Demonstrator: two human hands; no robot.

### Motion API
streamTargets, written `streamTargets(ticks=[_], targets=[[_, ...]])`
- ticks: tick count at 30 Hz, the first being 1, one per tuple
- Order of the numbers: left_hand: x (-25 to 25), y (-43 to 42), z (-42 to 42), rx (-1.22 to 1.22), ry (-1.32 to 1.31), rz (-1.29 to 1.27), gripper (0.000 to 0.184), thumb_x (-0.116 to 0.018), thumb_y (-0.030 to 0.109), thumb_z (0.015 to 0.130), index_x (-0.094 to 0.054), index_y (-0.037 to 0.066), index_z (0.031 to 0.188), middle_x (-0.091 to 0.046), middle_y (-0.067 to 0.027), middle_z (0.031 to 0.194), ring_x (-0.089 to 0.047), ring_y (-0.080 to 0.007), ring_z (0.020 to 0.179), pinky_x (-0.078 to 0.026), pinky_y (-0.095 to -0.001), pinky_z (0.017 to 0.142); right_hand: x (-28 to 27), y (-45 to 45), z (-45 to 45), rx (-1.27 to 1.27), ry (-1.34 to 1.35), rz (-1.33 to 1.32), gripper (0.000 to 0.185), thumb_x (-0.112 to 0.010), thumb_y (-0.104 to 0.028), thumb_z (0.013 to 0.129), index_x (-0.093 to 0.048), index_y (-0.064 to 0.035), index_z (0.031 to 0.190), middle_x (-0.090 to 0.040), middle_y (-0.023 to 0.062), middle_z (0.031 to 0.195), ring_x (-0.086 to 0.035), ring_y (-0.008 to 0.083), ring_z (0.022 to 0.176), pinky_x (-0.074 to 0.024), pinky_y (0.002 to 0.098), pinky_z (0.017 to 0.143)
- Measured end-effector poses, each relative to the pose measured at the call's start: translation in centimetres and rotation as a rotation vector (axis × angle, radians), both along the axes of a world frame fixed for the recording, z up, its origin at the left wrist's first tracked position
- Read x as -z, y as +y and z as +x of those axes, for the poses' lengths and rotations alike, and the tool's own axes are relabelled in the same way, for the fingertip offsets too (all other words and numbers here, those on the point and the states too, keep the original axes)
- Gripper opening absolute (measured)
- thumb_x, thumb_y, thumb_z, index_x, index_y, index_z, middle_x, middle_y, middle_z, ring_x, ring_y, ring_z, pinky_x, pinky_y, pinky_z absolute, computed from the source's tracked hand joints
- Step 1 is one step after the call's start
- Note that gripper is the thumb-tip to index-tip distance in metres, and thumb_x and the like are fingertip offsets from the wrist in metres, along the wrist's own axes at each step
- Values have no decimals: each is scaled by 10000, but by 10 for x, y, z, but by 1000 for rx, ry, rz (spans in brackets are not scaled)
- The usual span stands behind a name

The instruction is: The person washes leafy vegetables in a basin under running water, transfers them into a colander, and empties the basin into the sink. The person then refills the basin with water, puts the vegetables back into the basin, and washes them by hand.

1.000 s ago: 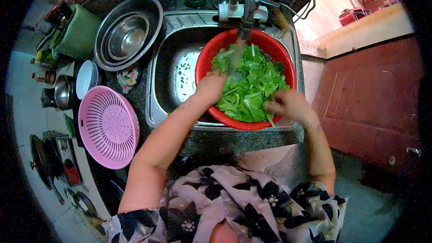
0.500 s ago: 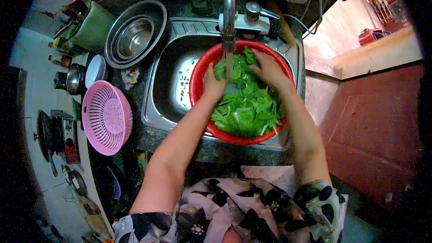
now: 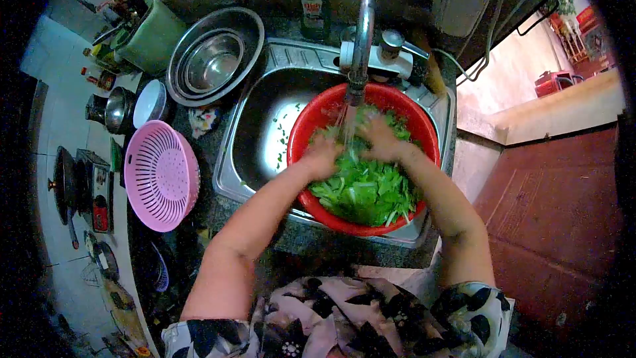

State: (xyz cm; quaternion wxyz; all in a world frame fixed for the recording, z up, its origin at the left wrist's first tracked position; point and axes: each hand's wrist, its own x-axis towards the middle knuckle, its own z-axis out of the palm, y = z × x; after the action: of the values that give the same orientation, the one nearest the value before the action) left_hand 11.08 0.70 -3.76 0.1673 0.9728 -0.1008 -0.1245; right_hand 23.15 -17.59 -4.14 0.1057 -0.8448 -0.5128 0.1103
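Observation:
Chopped leafy greens point(image 3: 364, 189) fill a red plastic basin point(image 3: 301, 129) that sits in the right part of the sink. Water runs from the faucet point(image 3: 364, 33) onto the greens, between my two hands. On the left side of the pile, my left hand point(image 3: 322, 156) touches the greens with its fingers stretched toward the stream, somewhat blurred. My right hand point(image 3: 383, 139) lies on the greens at the upper right, fingers spread and their tips partly sunk among the leaves.
The steel sink point(image 3: 248, 132) has green scraps on its bottom. Left of it stand a pink colander point(image 3: 162, 176), nested steel bowls point(image 3: 215, 59) and a white bowl point(image 3: 150, 105). A dish soap bottle point(image 3: 314, 10) is behind; a brown door point(image 3: 550, 225) is at right.
Both hands have come down lower into the basin, onto the greens, and the right hand has moved nearer the left. The whole view has shifted slightly.

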Motion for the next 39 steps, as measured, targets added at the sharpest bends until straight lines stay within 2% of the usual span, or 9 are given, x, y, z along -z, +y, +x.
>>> streamTargets(ticks=[4,8,13,16,25,28,33,35,39], targets=[[-29,-5,13,-299,118,-58,361,-510,70,780,-578,115,1132,-365,-144,1354,-240,-368,1302,-333,-466,992,-55,19,-1,43,-12,-403,572,-542,-196,818,-364,-266,1358,-122,157,1476,-78,408,1346,-128,667,1004],[-19,-12,23,-142,464,-98,302,-477,78,802,-592,44,1080,-435,-187,1278,-461,-355,1135,-411,-467,899,-3,20,-4,111,287,-210,615,-549,-142,762,-380,-255,1342,-208,142,1448,-206,376,1314,-234,647,975],[-14,-7,22,-205,172,65,364,-504,100,801,-529,58,1162,-450,-196,1230,-476,-357,1117,-478,-460,830,-30,23,-4,215,144,-261,709,-623,-125,728,-345,-287,1360,-104,120,1483,-152,416,1326,-208,654,991],[-28,-4,24,74,274,181,408,-511,100,800,-486,49,1204,-438,-195,1243,-460,-373,1125,-480,-450,832,-43,27,-9,-140,177,-517,668,-631,-151,729,-384,-288,1335,-159,124,1463,-227,384,1302,-250,631,977],[-23,-8,19,-180,247,60,414,-486,104,808,-482,87,1221,-421,-175,1261,-435,-370,1119,-408,-517,893,-42,6,8,10,23,-259,484,-653,-103,664,-607,-242,1125,-293,133,1379,-242,362,1295,-254,463,1048],[-22,-2,9,-360,91,-154,584,-575,139,753,-387,85,1303,-379,-197,1296,-388,-404,1164,-349,-507,963,-41,-15,26,95,304,27,565,-680,-120,636,-578,-250,1176,-269,143,1399,-246,339,1301,-232,415,1069],[17,-31,28,-1075,180,-980,708,-585,350,810,-239,149,1394,-340,-171,1368,-375,-331,1216,-348,-462,977,-6,-6,40,221,797,146,1098,-732,-504,651,-62,-123,1434,-116,158,1476,-101,323,1360,-155,412,1098],[54,-37,48,-1068,422,-1717,742,-545,444,831,-186,160,1415,-324,-141,1383,-354,-293,1233,-312,-435,992,-12,12,27,227,798,28,1098,-721,-534,645,-85,-105,1430,-115,161,1476,-100,312,1361,-140,404,1101],[-21,-83,40,-1041,259,-1953,794,-498,555,839,-166,128,1421,-266,-81,1418,-313,-222,1259,-225,-405,1035,-65,0,4,170,911,224,1039,-757,-445,643,-153,-113,1421,-150,140,1470,-141,299,1353,-144,405,1100]])
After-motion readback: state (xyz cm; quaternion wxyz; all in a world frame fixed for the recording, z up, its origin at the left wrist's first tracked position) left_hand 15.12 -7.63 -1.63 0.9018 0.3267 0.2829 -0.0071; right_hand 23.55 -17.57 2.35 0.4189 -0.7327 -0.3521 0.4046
